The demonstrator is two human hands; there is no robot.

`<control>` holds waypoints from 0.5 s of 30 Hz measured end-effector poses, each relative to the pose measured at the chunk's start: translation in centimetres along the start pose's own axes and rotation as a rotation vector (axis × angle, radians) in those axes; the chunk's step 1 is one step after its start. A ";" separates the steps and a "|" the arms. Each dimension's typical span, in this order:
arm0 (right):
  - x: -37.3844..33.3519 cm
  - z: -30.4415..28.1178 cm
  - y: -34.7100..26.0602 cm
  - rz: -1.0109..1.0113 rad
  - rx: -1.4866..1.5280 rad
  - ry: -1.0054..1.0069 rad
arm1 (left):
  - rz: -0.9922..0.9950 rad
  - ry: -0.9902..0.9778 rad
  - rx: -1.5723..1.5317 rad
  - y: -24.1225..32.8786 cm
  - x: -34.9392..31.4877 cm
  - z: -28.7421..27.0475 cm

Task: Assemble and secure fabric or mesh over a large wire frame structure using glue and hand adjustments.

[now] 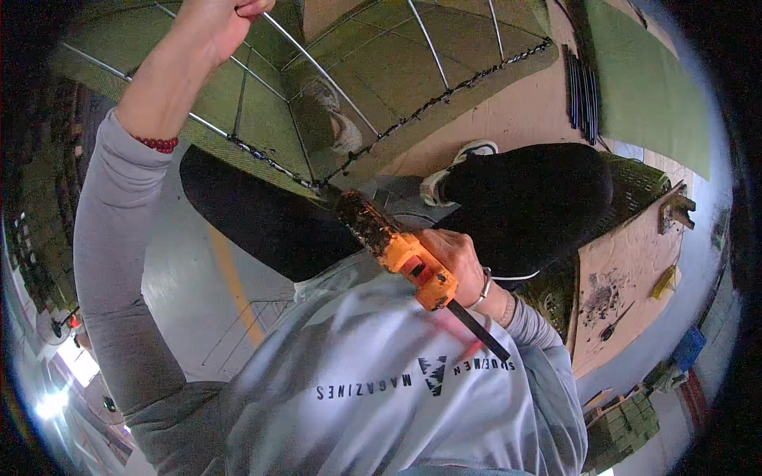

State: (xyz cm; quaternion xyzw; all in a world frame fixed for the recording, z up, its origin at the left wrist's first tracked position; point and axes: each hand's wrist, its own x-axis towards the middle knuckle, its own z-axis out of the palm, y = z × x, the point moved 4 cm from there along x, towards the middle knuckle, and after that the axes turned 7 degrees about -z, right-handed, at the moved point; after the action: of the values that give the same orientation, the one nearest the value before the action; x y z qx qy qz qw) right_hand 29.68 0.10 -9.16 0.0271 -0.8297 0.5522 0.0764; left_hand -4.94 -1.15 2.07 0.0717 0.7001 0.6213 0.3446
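An orange hot glue gun [434, 287], its front end crusted with black glue, slants across my lap. My right hand [454, 255] is closed round it, partly hidden behind its body. A black glue stick [482, 333] pokes out of its back end. The gun's tip is close to the lower corner of a wire frame [327, 79] lined with green mesh [248, 99]. Black blobs run along the frame's edges. At the upper border my left hand [218, 28] is closed by one of the frame's rods, seemingly gripping it, with its fingers partly cut off.
Several black glue sticks [582, 95] lie at the right beside a green sheet [655, 95]. A wooden board [627, 293] with dark stains stands to the right of my bent leg [532, 206]. Stacked green pieces [623, 432] show at the lower right.
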 end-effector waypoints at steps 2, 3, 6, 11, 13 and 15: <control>-0.2 -0.3 0.1 0.007 -0.003 0.052 | 0.006 -0.013 -0.011 0.1 0.1 0.1; -0.1 -0.3 0.1 0.005 -0.004 0.050 | -0.003 -0.007 -0.008 0.1 0.2 0.0; 0.2 -0.3 0.1 -0.062 -0.044 0.156 | -0.012 -0.012 -0.022 0.0 0.4 -0.3; -0.2 0.5 0.2 0.013 -0.018 0.012 | -0.001 -0.045 -0.043 -0.3 0.6 -0.4; -0.4 0.3 0.4 0.046 -0.004 0.082 | -0.005 -0.029 -0.028 -0.3 0.7 -0.4; -0.2 0.4 0.5 0.065 -0.002 0.061 | -0.013 -0.012 -0.035 -0.3 0.6 -0.5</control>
State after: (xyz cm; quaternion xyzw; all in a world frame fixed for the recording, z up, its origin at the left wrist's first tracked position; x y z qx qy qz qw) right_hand 29.81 -0.04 -9.84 -0.0169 -0.8279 0.5543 0.0836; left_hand -5.57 -1.37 1.55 0.0648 0.6875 0.6308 0.3540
